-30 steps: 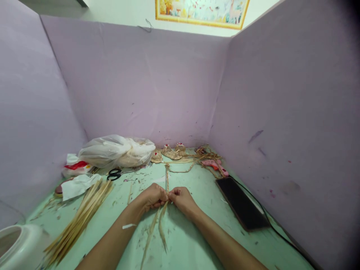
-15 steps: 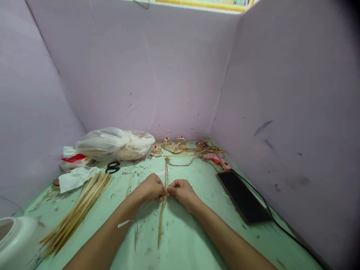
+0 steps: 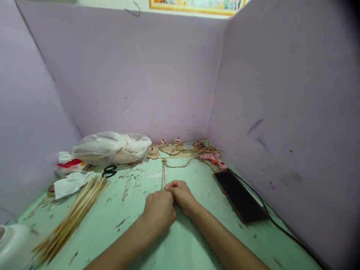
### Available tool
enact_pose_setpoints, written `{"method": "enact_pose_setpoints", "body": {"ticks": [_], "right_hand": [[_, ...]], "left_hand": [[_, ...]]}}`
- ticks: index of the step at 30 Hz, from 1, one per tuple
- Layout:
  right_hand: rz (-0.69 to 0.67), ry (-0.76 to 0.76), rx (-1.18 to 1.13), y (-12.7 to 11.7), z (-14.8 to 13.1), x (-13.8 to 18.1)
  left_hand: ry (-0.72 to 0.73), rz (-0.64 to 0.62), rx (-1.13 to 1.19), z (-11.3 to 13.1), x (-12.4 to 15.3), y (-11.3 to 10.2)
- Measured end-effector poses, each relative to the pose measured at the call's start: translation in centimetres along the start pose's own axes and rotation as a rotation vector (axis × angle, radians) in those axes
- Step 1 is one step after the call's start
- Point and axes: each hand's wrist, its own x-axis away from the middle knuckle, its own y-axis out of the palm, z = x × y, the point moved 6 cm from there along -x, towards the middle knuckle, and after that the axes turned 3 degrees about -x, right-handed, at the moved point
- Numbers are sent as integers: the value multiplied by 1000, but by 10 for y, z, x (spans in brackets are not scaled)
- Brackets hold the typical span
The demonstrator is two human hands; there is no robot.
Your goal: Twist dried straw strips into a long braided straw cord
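As the right hand pinches the near end of the braided cord between thumb and bent fingers, it would pay to hold that pinch close to the last crossing, so the weave cannot slacken. The left hand is curled into a fist just against it, knuckles up; its fingertips are hidden, and whether it grips any strands I cannot tell. A steady, even pull toward the body should serve better than a jerk, since dry fibre like this could well split.

The cord lies over the middle of the surface, running nearly straight from the hands to a small knotted lump at its far end. It is thin, straw-coloured and tight-looking, with a faintly ribbed pattern; from the lump another length curves off rightward to a tangle of cords
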Motion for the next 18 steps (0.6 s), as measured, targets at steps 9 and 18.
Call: {"method": "enact_pose_setpoints", "body": {"ticks": [9, 18], "right_hand": [[-180, 50, -128, 4, -6, 5], [-231, -11, 130, 2, -5, 1]], "left_hand": [[-227, -63, 602, -30, -27, -31], [-176, -208, 488, -38, -34, -5]]}}
